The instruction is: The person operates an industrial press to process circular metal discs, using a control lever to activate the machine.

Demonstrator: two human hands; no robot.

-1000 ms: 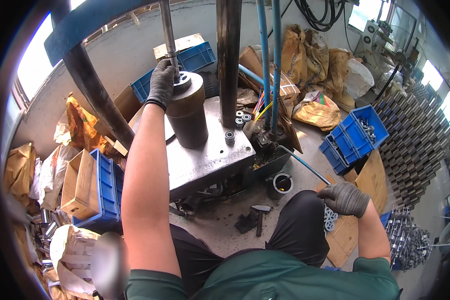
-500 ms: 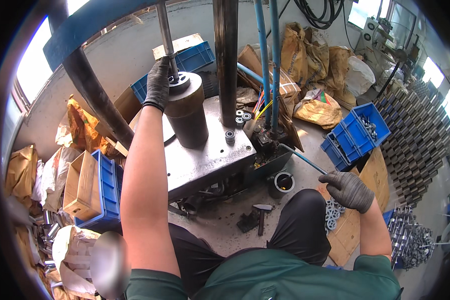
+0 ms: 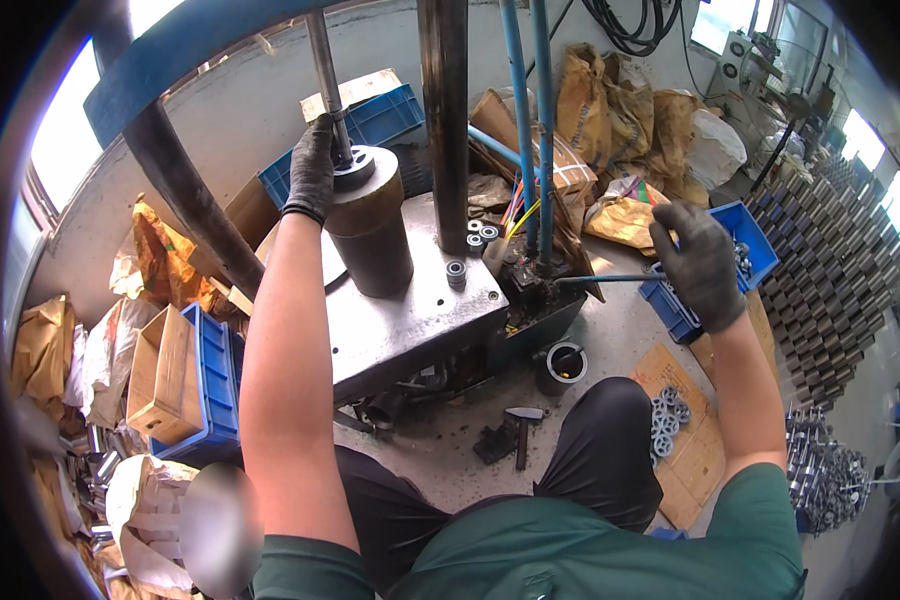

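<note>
12 o'clock: floor (image 3: 450, 460), table edge (image 3: 425, 335), post (image 3: 445, 130). My left hand (image 3: 311, 168) meets rod (image 3: 327, 70), grip unclear; right hand (image 3: 703, 268) by lever (image 3: 610, 278), fingers apart.

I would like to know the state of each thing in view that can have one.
Left hand, at the metal rod; grip unclear.
Right hand, at the outer end of the lever; grip unclear.
Metal rod, lower end at the top of the thick cylinder.
Lever, roughly level.
Thick cylinder, upright on the metal table.
Hammer, lying on the floor.
Black pot, uncovered.
Cardboard sheet, flat on the floor.
Cardboard box, open.
</note>
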